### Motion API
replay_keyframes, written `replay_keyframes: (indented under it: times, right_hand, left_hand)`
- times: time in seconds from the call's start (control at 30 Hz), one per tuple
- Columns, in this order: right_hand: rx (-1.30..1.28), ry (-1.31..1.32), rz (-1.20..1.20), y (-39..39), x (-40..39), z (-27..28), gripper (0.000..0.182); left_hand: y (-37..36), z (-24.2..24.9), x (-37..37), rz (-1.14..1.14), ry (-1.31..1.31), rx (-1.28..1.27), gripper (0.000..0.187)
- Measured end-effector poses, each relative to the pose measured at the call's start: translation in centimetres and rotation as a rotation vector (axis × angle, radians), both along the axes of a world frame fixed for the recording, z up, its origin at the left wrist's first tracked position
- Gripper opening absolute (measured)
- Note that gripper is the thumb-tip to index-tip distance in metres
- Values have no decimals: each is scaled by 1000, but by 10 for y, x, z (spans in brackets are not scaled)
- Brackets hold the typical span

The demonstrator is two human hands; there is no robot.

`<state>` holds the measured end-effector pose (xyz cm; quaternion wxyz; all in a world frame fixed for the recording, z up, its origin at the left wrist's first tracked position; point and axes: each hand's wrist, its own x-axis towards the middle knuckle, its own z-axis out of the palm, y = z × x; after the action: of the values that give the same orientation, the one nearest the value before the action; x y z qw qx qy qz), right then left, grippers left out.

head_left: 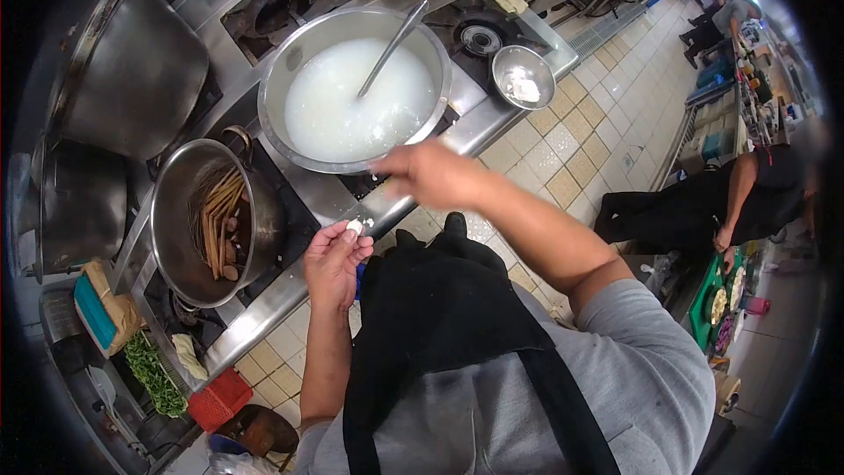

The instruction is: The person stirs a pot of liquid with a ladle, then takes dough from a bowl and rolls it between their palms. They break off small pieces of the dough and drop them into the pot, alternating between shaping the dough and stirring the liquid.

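In the head view, the left hand (pixel 334 259) has its thumb and fingers pinched around a small white piece (pixel 354 227), just in front of the bench (pixel 237 330). The right hand (pixel 435 174), blurred, hangs beyond it and to its right, at the near rim of a large bowl (pixel 294 62) of milky liquid (pixel 343 119); whether its fingers grip anything I cannot tell. White bits (pixel 368 222) lie just beside the left hand's fingertips. A light pinch should suit so small a piece, as squeezing could crush it; holding it over a vessel rather than the edge would catch crumbs. The small bowl (pixel 501 79) holding white pieces (pixel 525 90) sits beyond and right of the right hand. No brand, label or writing is legible.
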<state>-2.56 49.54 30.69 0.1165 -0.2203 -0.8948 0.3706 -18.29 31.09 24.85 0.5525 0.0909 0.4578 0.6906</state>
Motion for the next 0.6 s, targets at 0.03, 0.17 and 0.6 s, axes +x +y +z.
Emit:
replay_keyframes:
  times: [0.03, 0.17, 0.6]
  right_hand:
    - [-139, 11, 49, -17, -2, 7, 43]
    - [-14, 178, 235, -42, -12, -9, 42]
    - [34, 270, 182, -49, -12, -12, 16]
  left_hand:
    - [2, -1, 1, 2, -3, -14, 17]
    - [7, -2, 5, -14, -29, 82, 15]
    - [0, 2, 6, -107, 8, 6, 12]
